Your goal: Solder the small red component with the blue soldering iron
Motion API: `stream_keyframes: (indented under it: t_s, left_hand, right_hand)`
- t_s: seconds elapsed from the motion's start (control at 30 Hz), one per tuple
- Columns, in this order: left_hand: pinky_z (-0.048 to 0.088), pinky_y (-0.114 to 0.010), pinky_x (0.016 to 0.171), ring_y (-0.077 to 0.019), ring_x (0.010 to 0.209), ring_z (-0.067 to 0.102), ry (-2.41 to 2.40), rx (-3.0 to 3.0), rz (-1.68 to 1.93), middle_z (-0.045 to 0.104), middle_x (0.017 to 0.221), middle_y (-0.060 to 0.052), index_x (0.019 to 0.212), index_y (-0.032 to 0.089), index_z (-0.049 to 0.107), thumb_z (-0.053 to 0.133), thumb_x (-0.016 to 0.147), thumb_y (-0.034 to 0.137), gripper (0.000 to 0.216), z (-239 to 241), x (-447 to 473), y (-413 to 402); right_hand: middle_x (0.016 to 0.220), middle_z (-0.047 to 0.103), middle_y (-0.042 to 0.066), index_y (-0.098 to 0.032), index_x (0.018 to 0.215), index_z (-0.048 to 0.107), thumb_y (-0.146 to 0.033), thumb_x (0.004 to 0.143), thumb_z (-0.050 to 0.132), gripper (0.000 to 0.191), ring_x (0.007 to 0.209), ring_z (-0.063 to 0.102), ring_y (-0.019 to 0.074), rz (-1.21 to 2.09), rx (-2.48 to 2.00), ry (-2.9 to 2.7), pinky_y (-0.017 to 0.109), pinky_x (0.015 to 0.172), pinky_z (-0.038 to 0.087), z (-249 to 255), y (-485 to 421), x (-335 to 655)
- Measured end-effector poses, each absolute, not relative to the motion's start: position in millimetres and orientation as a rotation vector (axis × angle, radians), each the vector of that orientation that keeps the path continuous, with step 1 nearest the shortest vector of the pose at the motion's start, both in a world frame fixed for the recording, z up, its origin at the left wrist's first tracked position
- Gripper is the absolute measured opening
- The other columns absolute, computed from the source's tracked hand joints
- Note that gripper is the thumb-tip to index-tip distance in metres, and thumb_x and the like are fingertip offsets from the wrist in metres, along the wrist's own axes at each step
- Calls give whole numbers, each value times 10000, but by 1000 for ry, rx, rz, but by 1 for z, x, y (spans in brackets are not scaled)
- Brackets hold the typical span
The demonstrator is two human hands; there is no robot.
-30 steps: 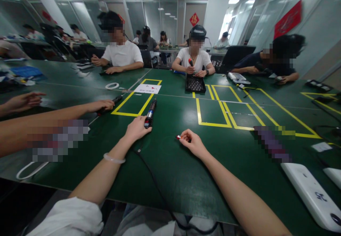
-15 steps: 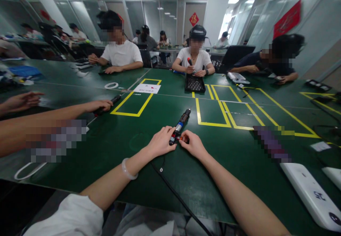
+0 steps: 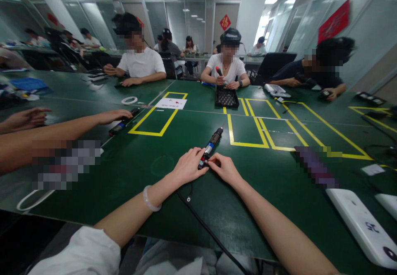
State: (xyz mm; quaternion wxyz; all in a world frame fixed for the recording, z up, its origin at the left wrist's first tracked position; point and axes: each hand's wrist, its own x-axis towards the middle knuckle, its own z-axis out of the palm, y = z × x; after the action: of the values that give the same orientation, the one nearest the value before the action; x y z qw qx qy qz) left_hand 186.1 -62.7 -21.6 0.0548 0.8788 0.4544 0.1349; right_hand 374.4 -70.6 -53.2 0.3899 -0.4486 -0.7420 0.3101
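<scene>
An electric screwdriver [image 3: 212,142], black with blue, silver and red parts, lies on the green table, its thin tip pointing away from me. My left hand [image 3: 190,165] is closed around its rear part from the left. At its right side, the bent thumb and fingers of my right hand [image 3: 223,166] pinch near the red section; the exact spot they grip is partly hidden. A black cable [image 3: 201,221] runs toward me below the hands, with a small ring terminal [image 3: 188,199] beside it.
At left, a co-worker's hand [image 3: 116,115] rests by a similar screwdriver [image 3: 118,128]. Yellow tape outlines [image 3: 248,144] mark the green table [image 3: 173,221]. Across from me a person works over a black tray [image 3: 227,104]. A white power bank [image 3: 361,225] lies at right.
My right fingers have closed in over the red section, and the screwdriver has shifted very slightly. The co-worker's hand at left has opened and sits higher over its screwdriver.
</scene>
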Motion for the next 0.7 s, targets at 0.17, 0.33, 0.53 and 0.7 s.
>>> stream_keyframes:
  t_s: [0.17, 0.33, 0.53, 0.7]
  left_hand:
    - [456, -377, 839, -264, 1015, 512, 1485, 2661, 388, 502, 1164, -114, 1362, 233, 382, 467, 883, 480, 545, -20, 193, -61]
    - [461, -344, 824, -252, 1041, 502, 1517, 2706, 309, 491, 1186, -104, 1379, 246, 359, 497, 874, 450, 562, -19, 188, -54]
    - [451, -377, 854, -278, 1068, 499, 1694, 2657, 248, 478, 1226, -130, 1383, 226, 373, 478, 876, 497, 584, -20, 152, -28]
    - [431, -397, 917, -310, 1142, 478, 1898, 2495, 165, 451, 1264, -159, 1400, 181, 375, 421, 878, 536, 633, -27, 90, 14]
  right_hand:
    - [746, 641, 12, -175, 838, 624, -221, 870, 536, 104, 650, 566, 144, 729, -1144, -1909, 247, 632, 414, -49, -74, 374]
    - [833, 639, 25, -174, 965, 621, -206, 866, 545, 129, 730, 590, 147, 728, -1117, -1891, 247, 677, 439, -53, -74, 377]
    - [811, 625, 21, -178, 874, 629, -177, 874, 532, 97, 724, 573, 139, 674, -1133, -1945, 247, 683, 432, -54, -72, 382]
    - [821, 633, 25, -181, 868, 632, -175, 878, 537, 96, 755, 579, 148, 670, -1155, -1970, 256, 704, 431, -54, -72, 382]
